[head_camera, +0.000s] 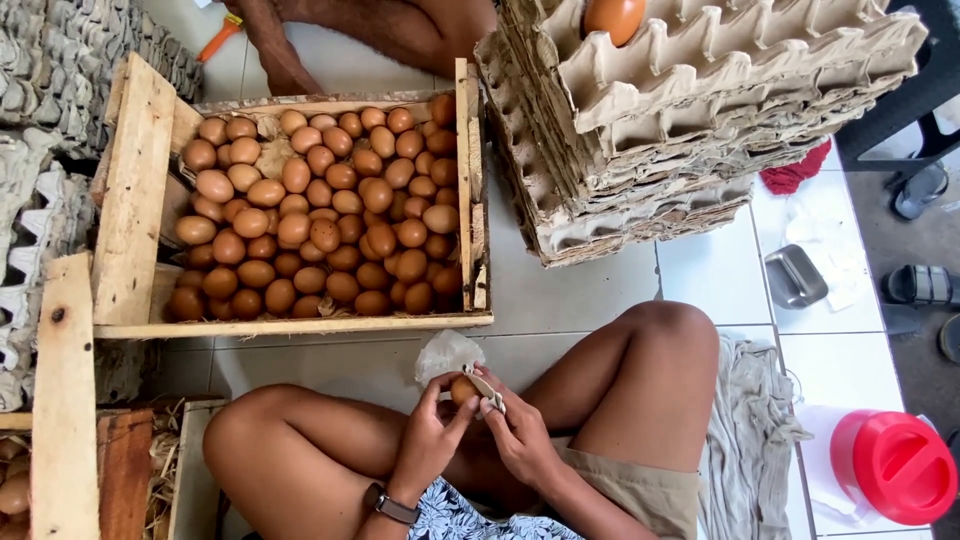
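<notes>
Cleaning step, by the look of it: the left hand (432, 432) gripped a brown egg (462, 389) while the right hand (518, 432) clenched a pale cloth (447, 353) against it, at six o'clock from the wooden crate (135, 190). Turning it would call for a light grip.

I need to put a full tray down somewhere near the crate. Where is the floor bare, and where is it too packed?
Bare tile runs between the wooden crate and the stack of egg trays, down to the bent knee. More shows right of the metal cup, up to the red lid. The crate brims with brown eggs. Both hands, left hand and right hand, hold one egg.
</notes>
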